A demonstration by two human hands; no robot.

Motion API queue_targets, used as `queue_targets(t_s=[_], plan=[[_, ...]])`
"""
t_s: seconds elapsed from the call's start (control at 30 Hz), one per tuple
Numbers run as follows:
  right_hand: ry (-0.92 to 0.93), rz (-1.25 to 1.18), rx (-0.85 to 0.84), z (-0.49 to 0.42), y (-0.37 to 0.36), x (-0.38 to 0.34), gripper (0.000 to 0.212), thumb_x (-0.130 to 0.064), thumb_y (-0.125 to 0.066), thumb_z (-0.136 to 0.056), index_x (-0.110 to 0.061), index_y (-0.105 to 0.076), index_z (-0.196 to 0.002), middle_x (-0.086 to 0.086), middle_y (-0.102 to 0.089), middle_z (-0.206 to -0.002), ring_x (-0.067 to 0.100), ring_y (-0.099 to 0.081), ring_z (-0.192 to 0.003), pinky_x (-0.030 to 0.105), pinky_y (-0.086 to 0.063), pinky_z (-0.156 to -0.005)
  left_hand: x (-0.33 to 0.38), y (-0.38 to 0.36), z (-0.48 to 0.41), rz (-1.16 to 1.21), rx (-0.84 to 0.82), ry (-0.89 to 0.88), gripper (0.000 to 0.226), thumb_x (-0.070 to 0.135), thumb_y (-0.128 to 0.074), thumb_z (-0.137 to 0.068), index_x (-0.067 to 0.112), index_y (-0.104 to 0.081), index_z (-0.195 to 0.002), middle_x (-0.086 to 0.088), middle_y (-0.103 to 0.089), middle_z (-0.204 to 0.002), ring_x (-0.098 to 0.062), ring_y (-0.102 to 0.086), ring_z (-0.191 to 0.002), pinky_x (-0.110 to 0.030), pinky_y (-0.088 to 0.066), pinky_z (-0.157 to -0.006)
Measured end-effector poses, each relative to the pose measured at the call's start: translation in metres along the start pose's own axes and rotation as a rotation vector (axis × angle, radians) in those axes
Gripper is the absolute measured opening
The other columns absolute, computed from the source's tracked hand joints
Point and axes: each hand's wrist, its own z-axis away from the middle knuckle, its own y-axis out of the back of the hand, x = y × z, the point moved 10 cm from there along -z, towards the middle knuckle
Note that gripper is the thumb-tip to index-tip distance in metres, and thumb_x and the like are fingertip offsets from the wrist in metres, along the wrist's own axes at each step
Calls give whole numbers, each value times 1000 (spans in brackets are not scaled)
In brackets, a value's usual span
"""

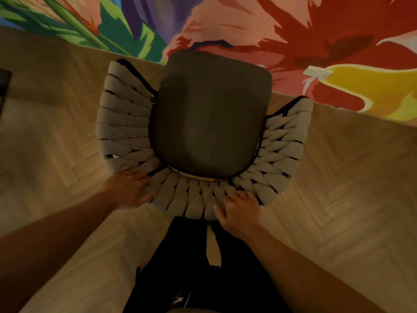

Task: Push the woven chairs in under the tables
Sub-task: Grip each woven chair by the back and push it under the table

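Gripping back rim of grey woven-strap chair [125, 123] with dark cushion [209, 114]: left hand [129, 188], right hand [240, 211] curl over it, spaced apart for straight, even push.

Two bare forearms reach forward from the lower corners of the view. The left hand [129, 188] grips the rear rim of the pale grey woven-strap chair [191, 199], fingers curled over it, thumb outside. The right hand [240, 211] grips the same rim, fingers bent, thumb spread leftward
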Motion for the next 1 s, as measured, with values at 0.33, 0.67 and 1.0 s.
queue_targets(t_s=[0.33, 0.67, 1.0], plan=[[185, 187, -34, -15, -14, -8, 110, -89, 2, -73, -17, -63, -125, 3, -67, -117, 23, -65, -100, 35, -41, -79, -1, -6, -9, -13, 55, -75, 133, 71, 47, -60, 32, -46, -147, 6, -47, -153, -19, -39, -143, -44, -20, -120], [256, 175, 263, -10, -10, 0, 86, -85, -30, -84, -12, -76, -82, 1, -68, -61, 20, -63, -48, 27, -49, -52, 14, -22, 8, 127, 218, 3, 119, 64, 36, -78, 29, -66, -126, 5, -65, -131, -18, -56, -125, -44, -28, -112], [480, 255, 317, -8, 12, 33, 87, -83, -28, -87, -12, -76, -75, 0, -65, -55, 20, -61, -44, 28, -48, -45, 69, -33, 19, 244, 336, 142, 92, 62, 11, -95, 29, -75, -99, 7, -72, -101, -18, -66, -95, -42, -35, -95]])
